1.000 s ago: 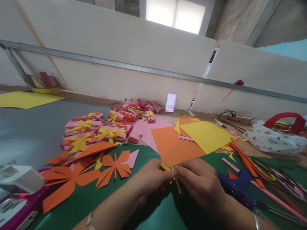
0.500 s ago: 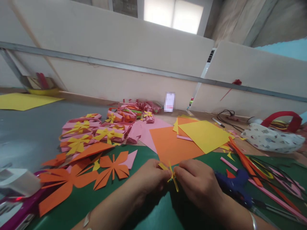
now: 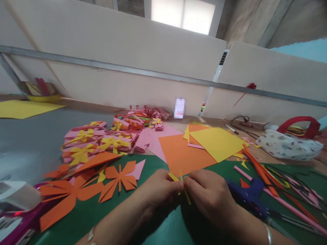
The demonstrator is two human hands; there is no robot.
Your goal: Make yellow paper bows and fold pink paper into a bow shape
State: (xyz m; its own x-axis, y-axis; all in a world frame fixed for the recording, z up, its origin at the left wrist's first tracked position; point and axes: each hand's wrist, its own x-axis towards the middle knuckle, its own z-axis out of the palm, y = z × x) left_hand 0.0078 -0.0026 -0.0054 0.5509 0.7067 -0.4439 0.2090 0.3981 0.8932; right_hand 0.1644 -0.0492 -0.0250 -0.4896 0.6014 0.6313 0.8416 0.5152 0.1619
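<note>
My left hand and my right hand meet over the green mat, fingertips nearly touching. Between them they pinch a small yellow paper piece with narrow strips sticking out above and below. Its middle is hidden behind my fingers. Left of my hands lie orange paper cut-outs shaped like petals, one over a scrap of pink paper. A blue glue gun rests just right of my right hand. Directly beyond my fingers is an orange paper sheet.
Pink paper pieces with yellow bows are heaped at the back left. Yellow sheets lie behind right. Paper strips and cords clutter the right, near a patterned pouch. A purple device stands at the left edge.
My fingertips have drawn slightly closer together around the yellow paper piece, covering more of its middle. The whole view has shifted a little; the other things lie as before.
</note>
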